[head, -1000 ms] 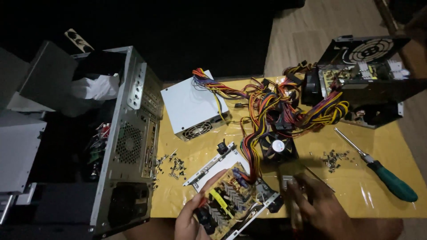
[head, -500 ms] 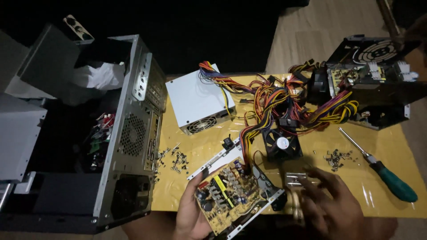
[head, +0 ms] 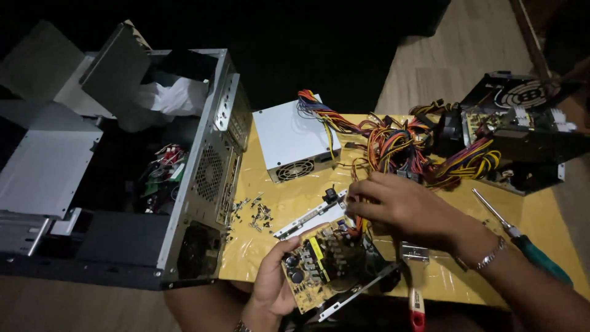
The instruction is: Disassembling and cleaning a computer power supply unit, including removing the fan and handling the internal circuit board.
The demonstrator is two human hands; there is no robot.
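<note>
1. Here, we saw the left hand (head: 273, 286) at the near edge of the yellow table (head: 541, 215), curled closed around the left end of a yellow-brown circuit board (head: 326, 264), thumb on its top face.
2. The board sat tilted in an open metal tray (head: 353, 295), partly over the table's near edge, with dark parts and a yellow block standing on it.
3. The right hand (head: 399, 206) lay just beyond the board's far right corner, fingers bent and drawn together over a bundle of coloured wires (head: 393, 147); we could not tell whether it actually pinched a wire, since the hand hid the spot.
4. So the board lay near and slightly left of the right hand, and directly right of the left hand, which touched it.
5. A bracelet (head: 491, 253) ringed the right wrist.
6. Further off, a grey power supply box (head: 292, 138) stood at the far left of the table, its wires running right toward a black opened unit (head: 522, 132).
7. A green-handled screwdriver (head: 525, 243) lay to the right of the right forearm, and a red-handled tool (head: 416, 304) lay near the table's near edge.
8. Loose screws (head: 255, 212) were scattered left of the board.
9. An open computer case (head: 203, 172) stood left of the table.
</note>
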